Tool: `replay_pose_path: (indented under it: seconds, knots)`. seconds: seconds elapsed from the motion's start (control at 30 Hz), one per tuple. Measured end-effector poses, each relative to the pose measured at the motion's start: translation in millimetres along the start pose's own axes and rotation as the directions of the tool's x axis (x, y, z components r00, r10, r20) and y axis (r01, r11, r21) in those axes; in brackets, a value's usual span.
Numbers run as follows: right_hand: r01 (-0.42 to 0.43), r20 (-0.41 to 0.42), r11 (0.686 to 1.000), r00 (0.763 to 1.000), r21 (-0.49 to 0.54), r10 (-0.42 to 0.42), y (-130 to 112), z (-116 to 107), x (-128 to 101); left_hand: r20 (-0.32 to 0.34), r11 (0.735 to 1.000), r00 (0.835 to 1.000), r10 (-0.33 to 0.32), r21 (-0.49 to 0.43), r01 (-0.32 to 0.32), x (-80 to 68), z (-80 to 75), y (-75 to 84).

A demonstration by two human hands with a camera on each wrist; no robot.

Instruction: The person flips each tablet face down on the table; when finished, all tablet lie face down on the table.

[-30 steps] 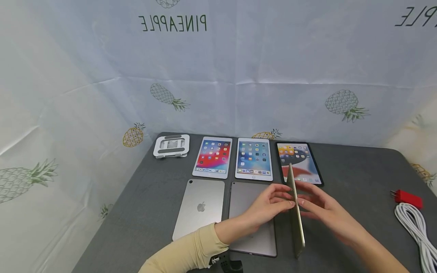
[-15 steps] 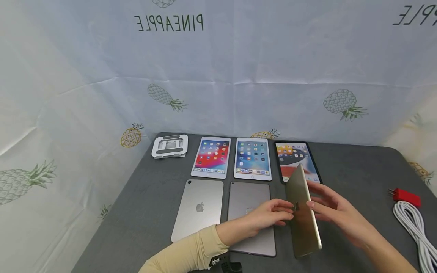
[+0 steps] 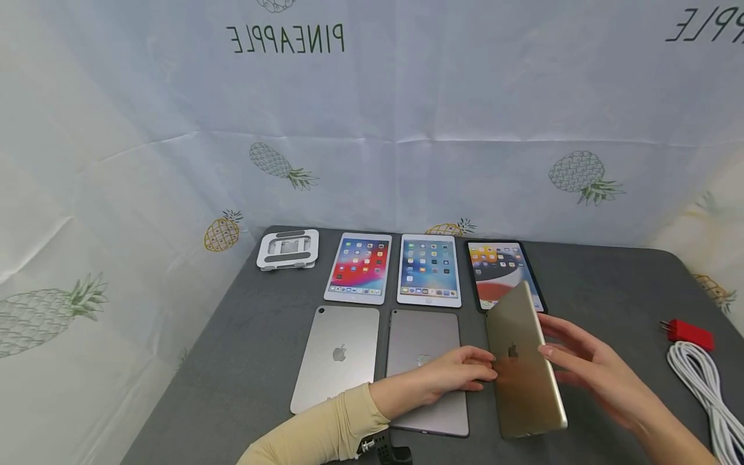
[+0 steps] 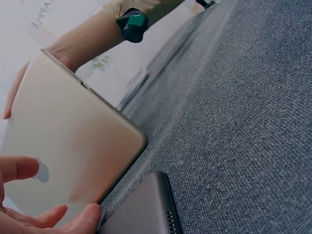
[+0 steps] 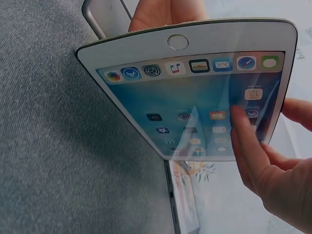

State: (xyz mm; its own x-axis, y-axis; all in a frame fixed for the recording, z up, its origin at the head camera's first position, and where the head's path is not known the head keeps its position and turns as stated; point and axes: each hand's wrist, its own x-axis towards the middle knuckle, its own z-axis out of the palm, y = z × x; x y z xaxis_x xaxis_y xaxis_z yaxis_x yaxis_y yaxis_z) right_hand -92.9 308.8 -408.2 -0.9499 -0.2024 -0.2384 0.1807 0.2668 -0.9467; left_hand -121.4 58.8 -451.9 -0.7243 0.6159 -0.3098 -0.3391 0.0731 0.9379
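A gold tablet leans on its long left edge on the dark table, its back with an apple logo facing left. My right hand pinches its raised right edge, thumb on the back and fingers behind. In the right wrist view the lit screen of this tablet shows app icons, with the right hand's fingers against it. My left hand reaches to the low edge with its fingers extended. In the left wrist view its fingertips are close to the gold back, over a grey tablet.
A silver tablet lies face down left of the grey one. Behind stand in a row a folded white stand, two white tablets and a black-rimmed tablet. On the right are a red charger and a coiled white cable.
The gold tablet has gone from nearly upright to tilted right, its back coming into view. My right hand moved right with it, while my left hand slid lower along its left side.
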Motion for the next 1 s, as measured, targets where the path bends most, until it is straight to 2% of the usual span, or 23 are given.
replay_pose_path:
  seconds: [0.33, 0.5, 0.6, 0.73, 1.0]
  knots:
    - [-0.050, -0.027, 0.998, 0.998, 0.035, 0.051, 14.8, -18.4, -7.5, 0.009, 1.000, 1.000, 0.005, 0.006, -0.005, 0.8, 0.7, -0.4]
    - [-0.040, -0.025, 0.996, 0.999, 0.077, 0.042, 25.5, -31.3, -11.3, 0.011, 1.000, 1.000, 0.000, -0.007, 0.000, 0.8, 0.0, -1.1]
    - [-0.062, -0.038, 0.997, 0.997, 0.055, 0.064, 32.5, -36.4, -12.0, 0.007, 1.000, 1.000, 0.000, -0.006, 0.000, 0.7, -0.3, -1.4]
    - [-0.134, -0.070, 0.991, 0.989, 0.001, 0.134, 39.3, -39.9, -10.6, -0.006, 1.000, 1.000, 0.000, 0.008, 0.000, 0.3, -1.2, -1.6]
    - [-0.223, -0.088, 0.973, 0.972, -0.057, 0.218, 43.4, -44.1, -8.5, -0.006, 0.999, 1.000, 0.007, 0.035, -0.006, -3.1, -4.1, -1.2]
